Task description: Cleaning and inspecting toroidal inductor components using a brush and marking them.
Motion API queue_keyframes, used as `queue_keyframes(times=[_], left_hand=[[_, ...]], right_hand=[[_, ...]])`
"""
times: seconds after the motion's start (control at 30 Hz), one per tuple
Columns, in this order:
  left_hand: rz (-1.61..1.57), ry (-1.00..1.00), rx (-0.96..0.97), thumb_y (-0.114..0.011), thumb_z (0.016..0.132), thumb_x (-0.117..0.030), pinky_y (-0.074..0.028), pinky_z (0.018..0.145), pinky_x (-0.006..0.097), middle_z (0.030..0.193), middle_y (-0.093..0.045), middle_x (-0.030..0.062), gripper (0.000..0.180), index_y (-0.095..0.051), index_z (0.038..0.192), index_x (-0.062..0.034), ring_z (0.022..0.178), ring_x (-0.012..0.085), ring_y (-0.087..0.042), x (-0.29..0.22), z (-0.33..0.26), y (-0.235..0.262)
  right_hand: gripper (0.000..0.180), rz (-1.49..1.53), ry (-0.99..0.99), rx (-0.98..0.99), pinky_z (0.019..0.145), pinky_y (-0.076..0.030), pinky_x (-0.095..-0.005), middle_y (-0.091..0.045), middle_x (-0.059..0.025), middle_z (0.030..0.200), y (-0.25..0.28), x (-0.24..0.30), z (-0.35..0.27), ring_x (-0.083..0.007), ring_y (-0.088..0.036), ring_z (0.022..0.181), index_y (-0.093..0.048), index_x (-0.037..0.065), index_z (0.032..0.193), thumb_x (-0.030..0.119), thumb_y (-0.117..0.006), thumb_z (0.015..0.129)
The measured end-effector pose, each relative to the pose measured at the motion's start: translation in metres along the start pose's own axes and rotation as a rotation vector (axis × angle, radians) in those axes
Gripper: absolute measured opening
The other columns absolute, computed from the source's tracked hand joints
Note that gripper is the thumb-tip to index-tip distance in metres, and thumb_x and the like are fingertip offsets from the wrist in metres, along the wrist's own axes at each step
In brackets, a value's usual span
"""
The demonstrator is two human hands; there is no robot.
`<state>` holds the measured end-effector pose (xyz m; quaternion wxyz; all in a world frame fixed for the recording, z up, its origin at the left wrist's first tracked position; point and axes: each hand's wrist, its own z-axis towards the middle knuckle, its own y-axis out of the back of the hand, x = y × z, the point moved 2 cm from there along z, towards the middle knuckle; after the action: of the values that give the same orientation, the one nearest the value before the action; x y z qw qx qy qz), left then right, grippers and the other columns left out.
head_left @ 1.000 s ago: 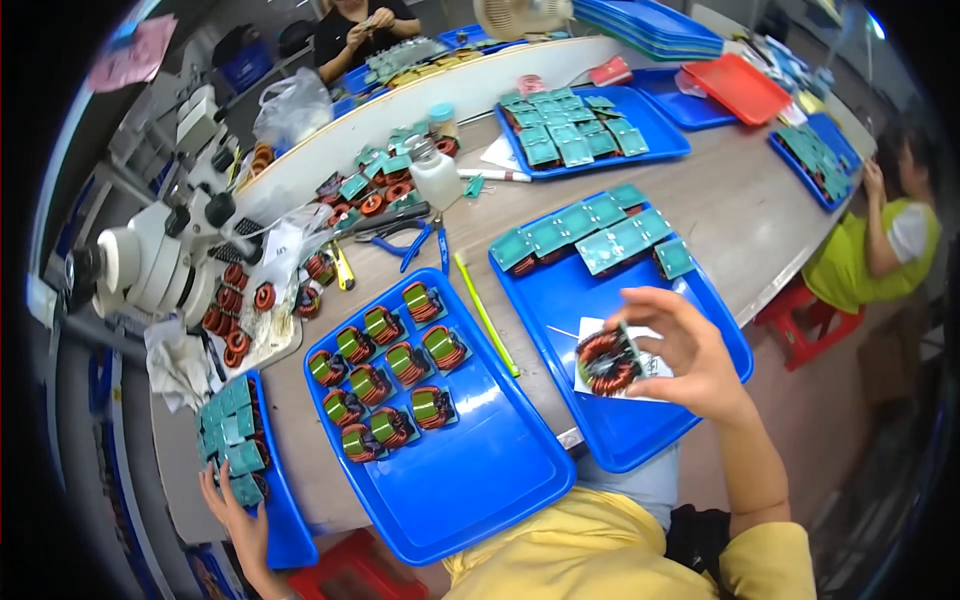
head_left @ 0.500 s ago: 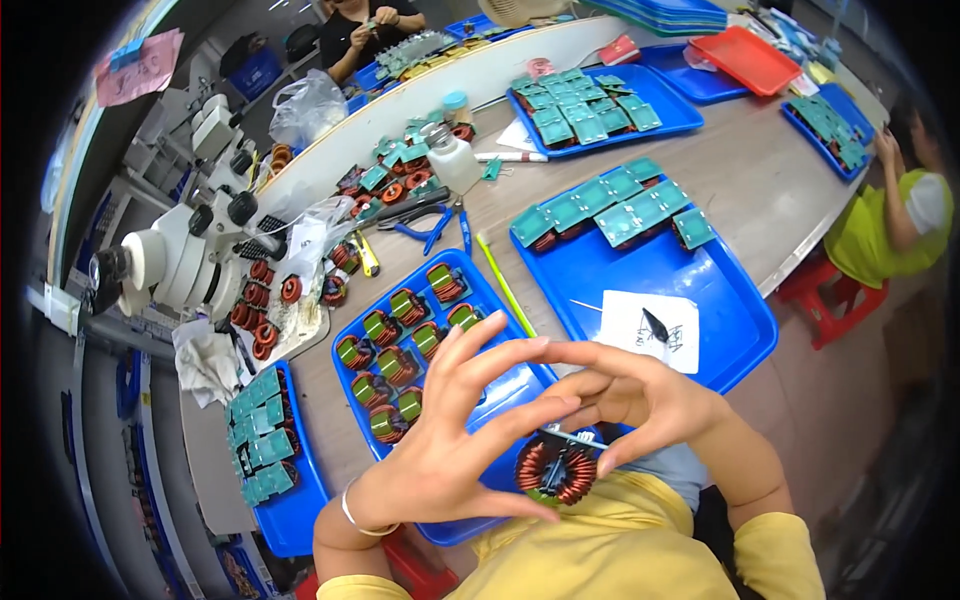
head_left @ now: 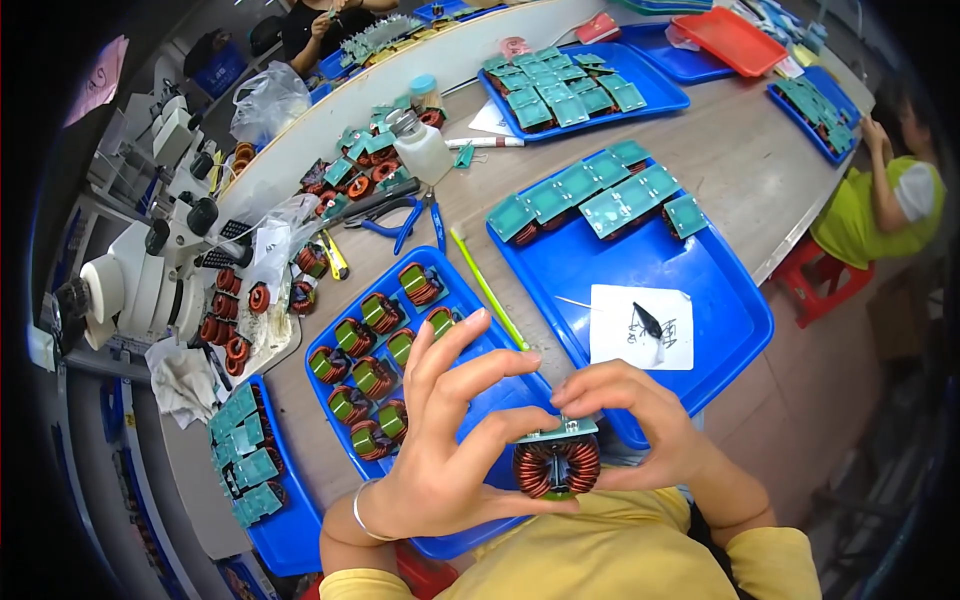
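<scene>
Both hands, left hand [head_left: 440, 470] and right hand [head_left: 640, 425], clamp a toroidal coil [head_left: 556, 462] (copper-wound) over the blue tray [head_left: 500, 395] edge.

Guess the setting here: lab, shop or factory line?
Most likely an electronics assembly bench: blue trays of copper-wound coils, green circuit boards, a bench microscope. Both hands hold one coil.
</scene>
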<state>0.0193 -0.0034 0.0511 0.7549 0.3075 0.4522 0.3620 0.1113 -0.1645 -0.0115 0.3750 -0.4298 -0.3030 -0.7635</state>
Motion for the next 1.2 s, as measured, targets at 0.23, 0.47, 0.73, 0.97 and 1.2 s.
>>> queue_keyframes(times=[0.23,0.47,0.73,0.97,1.2], left_hand=[[-0.184,0.062,0.03,-0.082,0.05,-0.043,-0.024,0.097,0.056,0.112,-0.049,0.0114,0.054,-0.062,0.087,-0.0088,0.119,0.0377,-0.037,0.012,-0.001,-0.002],[-0.314,0.081,0.009,-0.084,0.049,-0.039,-0.028,0.096,0.053,0.109,-0.051,0.0109,0.056,-0.06,0.089,-0.0073,0.115,0.0353,-0.043,0.018,-0.001,-0.003],[-0.218,0.078,-0.02,-0.083,0.053,-0.035,-0.029,0.095,0.053,0.104,-0.054,0.0087,0.051,-0.059,0.088,-0.0078,0.11,0.0328,-0.048,0.015,-0.001,-0.004],[-0.08,0.05,-0.057,-0.083,0.053,-0.03,-0.029,0.095,0.052,0.102,-0.056,0.0074,0.048,-0.058,0.089,-0.008,0.106,0.031,-0.052,0.014,0.0,-0.007],[-0.248,0.026,-0.029,-0.083,0.057,-0.028,-0.035,0.094,0.047,0.097,-0.061,0.0094,0.052,-0.055,0.094,-0.0039,0.098,0.0268,-0.058,0.018,-0.004,-0.002]], right_hand=[[0.052,-0.002,-0.065,-0.041,0.08,-0.046,-0.0348,-0.056,-0.0157,0.103,-0.005,0.0,-0.001,-0.0271,-0.056,0.095,-0.056,0.001,0.102,0.016,-0.081,0.059],[0.051,0.034,-0.093,-0.046,0.079,-0.046,-0.0344,-0.054,-0.0169,0.103,-0.011,0.001,-0.001,-0.0267,-0.055,0.094,-0.056,0.002,0.101,0.012,-0.08,0.058],[0.037,-0.313,0.233,-0.202,0.08,-0.044,-0.0339,-0.049,-0.0152,0.114,-0.014,0.011,-0.001,-0.0274,-0.05,0.102,-0.066,0.013,0.098,0.008,-0.075,0.063],[0.015,-0.501,0.229,-0.038,0.089,-0.04,-0.04,-0.042,-0.0107,0.115,-0.007,0.02,0.001,-0.0286,-0.044,0.107,-0.073,0.021,0.077,0.012,-0.063,0.069],[0.022,-0.269,0.055,-0.207,0.08,-0.042,-0.0343,-0.061,-0.0049,0.072,0.037,0.007,0.023,-0.0212,-0.058,0.075,-0.063,0.005,0.064,0.012,-0.054,0.083]])
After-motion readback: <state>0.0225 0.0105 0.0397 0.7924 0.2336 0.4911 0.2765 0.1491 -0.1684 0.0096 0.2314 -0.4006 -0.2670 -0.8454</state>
